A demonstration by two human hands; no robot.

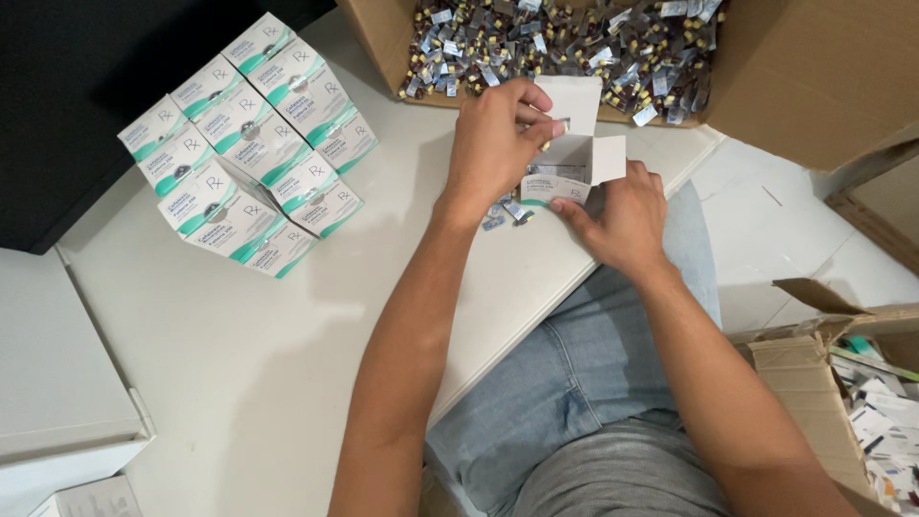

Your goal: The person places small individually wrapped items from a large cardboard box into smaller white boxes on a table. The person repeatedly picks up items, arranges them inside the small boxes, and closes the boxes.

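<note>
White tabletop (287,383) fills most of my head camera's view, with my jeans showing below its edge and pale floor tiles off to the right.

At the far edge sits a big cardboard carton (814,77) heaped with loose blister strips (574,48). To the left, a stack of small white-and-teal boxes (249,144) stands closed and packed tight together. Another opened cardboard box (814,383) with papers inside rests on the floor by my right side.

My right hand (622,220) is closed around the side of a small white-and-teal box (565,177), holding it steady on the table with its top flaps up. My left hand (498,144) is above the opening, fingertips pinched together on what looks like a small strip; it is too small to tell for sure. A few loose strips (507,213) lie on the table just beside the box.

I judge this to be the filling step: strips going into the open box. The next move, as I see it, calls for keeping the flaps clear, lowering the pinched piece straight into the opening, and keeping the box from tipping.
</note>
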